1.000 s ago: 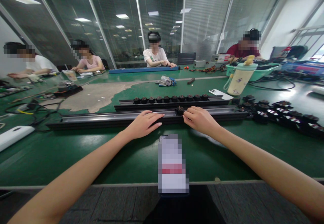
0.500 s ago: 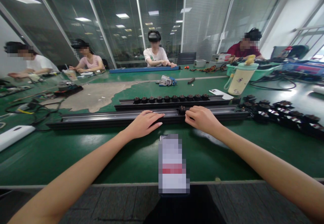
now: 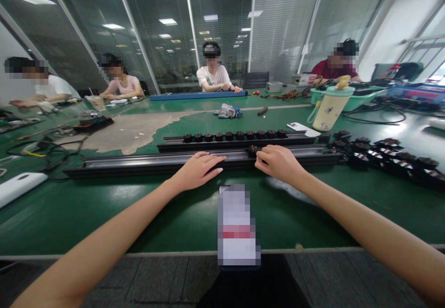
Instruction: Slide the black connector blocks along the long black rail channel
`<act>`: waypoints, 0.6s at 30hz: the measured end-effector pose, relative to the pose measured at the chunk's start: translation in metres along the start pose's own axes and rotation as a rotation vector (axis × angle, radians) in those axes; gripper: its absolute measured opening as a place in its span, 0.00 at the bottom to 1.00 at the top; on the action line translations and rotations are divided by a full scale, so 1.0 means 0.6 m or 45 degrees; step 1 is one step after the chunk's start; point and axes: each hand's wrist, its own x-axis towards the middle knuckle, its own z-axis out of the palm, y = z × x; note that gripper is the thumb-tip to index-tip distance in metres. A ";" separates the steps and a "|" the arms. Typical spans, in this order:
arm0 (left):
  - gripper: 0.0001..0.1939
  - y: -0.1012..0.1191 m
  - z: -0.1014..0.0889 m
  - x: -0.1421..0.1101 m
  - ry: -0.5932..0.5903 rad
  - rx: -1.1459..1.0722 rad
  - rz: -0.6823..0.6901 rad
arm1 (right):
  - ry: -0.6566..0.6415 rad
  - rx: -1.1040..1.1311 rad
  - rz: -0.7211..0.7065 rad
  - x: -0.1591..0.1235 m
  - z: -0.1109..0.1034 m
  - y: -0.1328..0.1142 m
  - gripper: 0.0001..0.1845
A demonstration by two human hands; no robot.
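A long black rail [image 3: 128,164] with a shiny inner channel lies across the table in front of me. My left hand [image 3: 200,170] rests on its near edge, fingers stretched out and holding nothing. My right hand [image 3: 278,163] is closed at the right side of a small round black module [image 3: 252,150] sitting in the channel; its fingertips are partly hidden. Behind this rail is a second black rail [image 3: 194,146], which carries a row of several similar modules [image 3: 239,135].
More black modules [image 3: 389,152] are clustered at the right. A phone [image 3: 238,224] lies near the front edge. A cream bottle [image 3: 332,108], a green basket [image 3: 365,98] and gloves [image 3: 228,111] stand farther back. Several people sit around the table; one touches a blue bar [image 3: 198,95].
The small module has shifted slightly to the right along the channel, toward my right hand. My left hand has stayed in place.
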 end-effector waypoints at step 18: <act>0.26 0.000 -0.001 0.001 -0.015 -0.003 -0.013 | 0.016 -0.023 0.050 -0.001 -0.001 0.004 0.13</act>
